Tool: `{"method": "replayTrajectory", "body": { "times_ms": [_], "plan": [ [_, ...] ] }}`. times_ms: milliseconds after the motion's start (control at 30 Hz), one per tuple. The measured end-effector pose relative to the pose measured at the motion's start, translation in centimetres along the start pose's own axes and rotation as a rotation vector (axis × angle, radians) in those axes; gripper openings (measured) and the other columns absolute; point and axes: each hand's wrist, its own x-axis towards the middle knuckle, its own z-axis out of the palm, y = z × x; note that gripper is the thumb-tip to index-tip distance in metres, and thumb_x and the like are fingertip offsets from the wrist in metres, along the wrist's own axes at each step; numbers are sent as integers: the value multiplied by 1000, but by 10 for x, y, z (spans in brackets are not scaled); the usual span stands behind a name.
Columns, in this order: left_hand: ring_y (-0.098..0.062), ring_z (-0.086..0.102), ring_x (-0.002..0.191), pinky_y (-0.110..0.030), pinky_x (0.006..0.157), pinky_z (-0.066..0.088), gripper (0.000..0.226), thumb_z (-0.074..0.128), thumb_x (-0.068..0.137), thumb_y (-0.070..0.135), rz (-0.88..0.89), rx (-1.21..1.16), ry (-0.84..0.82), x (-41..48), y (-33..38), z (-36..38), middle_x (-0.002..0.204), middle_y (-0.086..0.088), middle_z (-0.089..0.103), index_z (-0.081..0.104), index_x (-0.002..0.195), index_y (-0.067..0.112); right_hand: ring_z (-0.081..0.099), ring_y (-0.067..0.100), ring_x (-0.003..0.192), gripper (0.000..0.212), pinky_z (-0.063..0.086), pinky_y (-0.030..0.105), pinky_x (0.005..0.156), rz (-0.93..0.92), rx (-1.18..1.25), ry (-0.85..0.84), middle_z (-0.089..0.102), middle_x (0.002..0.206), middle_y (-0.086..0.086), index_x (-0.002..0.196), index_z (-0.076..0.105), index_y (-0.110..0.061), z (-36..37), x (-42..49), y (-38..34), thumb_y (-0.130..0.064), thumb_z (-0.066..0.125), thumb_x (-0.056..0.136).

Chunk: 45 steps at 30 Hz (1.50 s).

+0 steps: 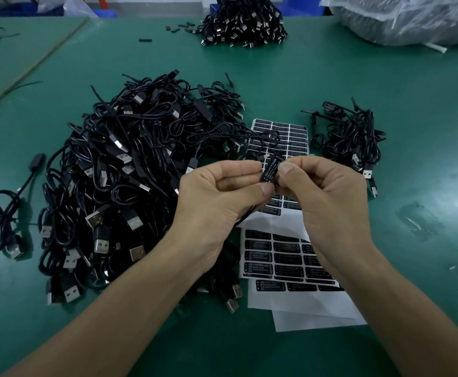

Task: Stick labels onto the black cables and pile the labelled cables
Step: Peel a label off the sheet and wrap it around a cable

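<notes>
- Above the label sheet [290, 137], our left hand [222, 194] and right hand [326, 194] pinch a cable module [271, 170] labelled "LED CONTROLLER".
- Big cable heap [113, 164] left of that sheet, small pile [355, 137] right.

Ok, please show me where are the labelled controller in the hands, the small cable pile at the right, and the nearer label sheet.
labelled controller [271, 170]: head view, on its printed face.
small cable pile [358, 137]: head view, on cords at its middle.
nearer label sheet [287, 258]: head view, on an unpeeled label.
</notes>
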Motion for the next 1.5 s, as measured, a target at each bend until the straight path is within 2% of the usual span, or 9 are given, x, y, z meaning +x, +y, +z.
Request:
{"method": "replayTrajectory", "body": {
  "times_ms": [533,767,967,1100,1167,1300,1500],
  "plan": [
    [-24,77,82,-26,70,60,35,82,51,8,22,9,-7,-1,0,0,83,-11,78,76,85,10,67,6,67,24,55,19,69,4,-11,23,72,70,-4,74,73,-22,2,-2,2,-8,67,92],
    [-22,77,79,-25,69,60,28,83,51,8,20,7,-8,-1,0,0,83,-11,77,78,77,15,68,8,68,25,56,19,69,-6,-27,20,73,72,-2,74,74,-23,3,-1,3,-9,67,93],
    [-22,77,78,-25,70,60,24,84,53,10,19,-3,-32,-2,0,0,83,-11,78,80,75,19,70,23,71,16,61,29,70,-14,-79,37,74,74,2,79,74,-17,2,-1,2,-10,67,93],
    [-23,77,78,-26,70,60,25,85,52,13,24,-3,-38,-2,-1,0,82,-12,77,80,76,18,71,18,67,16,62,32,68,-77,-148,43,73,71,-2,80,74,-19,3,-4,0,-11,68,93],
    [-24,76,78,-28,71,60,28,86,50,15,28,-3,-37,-1,-1,-1,83,-14,77,80,77,17,70,15,64,18,61,29,64,-110,-173,50,73,69,-5,78,73,-21,3,-5,-1,-11,68,92],
    [-27,70,76,-28,69,60,29,85,48,16,34,-6,-37,-2,-1,0,84,-19,75,78,77,15,68,6,61,22,53,14,60,-157,-177,55,71,66,-14,76,72,-25,4,-7,-3,-9,69,90],
    [-26,64,71,-25,65,59,29,84,44,19,24,-6,-49,-2,0,1,79,-20,69,79,72,15,69,5,63,25,52,13,59,-230,-211,83,71,68,-17,76,71,-30,4,-8,-2,-7,72,86]
  ]
}}
